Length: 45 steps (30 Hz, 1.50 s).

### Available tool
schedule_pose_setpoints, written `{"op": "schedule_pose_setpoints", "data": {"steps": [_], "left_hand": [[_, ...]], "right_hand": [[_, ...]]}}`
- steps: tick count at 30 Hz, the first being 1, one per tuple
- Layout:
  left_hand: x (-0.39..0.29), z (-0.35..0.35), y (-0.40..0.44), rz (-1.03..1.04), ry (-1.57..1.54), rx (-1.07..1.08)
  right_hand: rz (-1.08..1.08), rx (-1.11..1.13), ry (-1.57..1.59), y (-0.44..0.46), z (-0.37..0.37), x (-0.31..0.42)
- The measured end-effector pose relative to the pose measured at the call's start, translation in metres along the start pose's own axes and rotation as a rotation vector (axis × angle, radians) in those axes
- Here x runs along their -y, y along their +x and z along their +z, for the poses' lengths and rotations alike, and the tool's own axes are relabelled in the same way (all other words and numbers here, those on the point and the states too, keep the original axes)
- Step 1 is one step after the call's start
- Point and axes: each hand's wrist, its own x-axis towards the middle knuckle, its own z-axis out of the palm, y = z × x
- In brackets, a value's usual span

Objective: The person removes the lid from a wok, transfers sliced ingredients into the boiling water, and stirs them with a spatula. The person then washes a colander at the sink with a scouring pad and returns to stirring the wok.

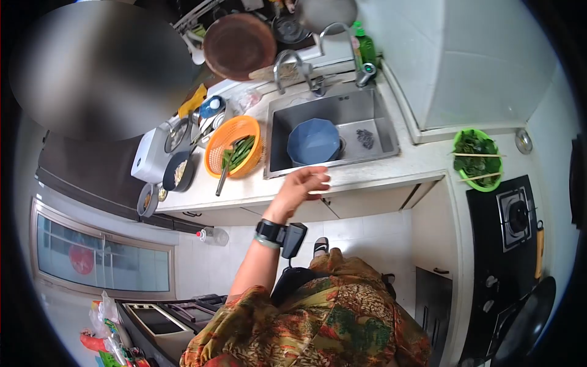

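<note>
One left hand (299, 191), fingers (315, 184) apart, hangs near the counter (379, 173)'s front edge; one blue basin (313, 140) and one orange basket (216, 145) flank the sink (380, 131)'s left edge.

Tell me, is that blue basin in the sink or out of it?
In: the blue basin sits inside the sink, whose metal walls show behind and beside it.
</note>
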Motion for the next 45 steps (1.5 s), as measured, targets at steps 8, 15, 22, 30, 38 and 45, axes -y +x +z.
{"op": "schedule_pose_setpoints", "data": {"steps": [8, 15, 22, 30, 38, 45], "left_hand": [[0.000, -0.243, -0.028, 0.368, 0.079, -0.448], [0.128, -0.522, -0.040, 0.250, -0.352, -0.635], [0.248, -0.662, -0.067, 0.084, -0.797, -0.860], [0.321, -0.687, -0.160, 0.395, -0.061, -0.624], [0.191, -0.595, -0.095, -0.028, -0.825, -1.307], [0.259, -0.656, -0.035, 0.162, -0.933, -0.777]], "right_hand": [[0.270, 0.321, 0.770, -0.060, 0.107, 0.244], [0.021, 0.761, 0.865, -0.064, 0.186, 0.412], [0.007, 0.751, 0.765, -0.054, 0.261, 0.498], [-1.001, -0.272, 0.188, 0.034, 0.401, 0.516], [-1.045, 0.291, 0.256, -0.033, 0.399, 0.545], [-0.815, 0.767, 0.253, -0.147, 0.333, 0.539]]}}
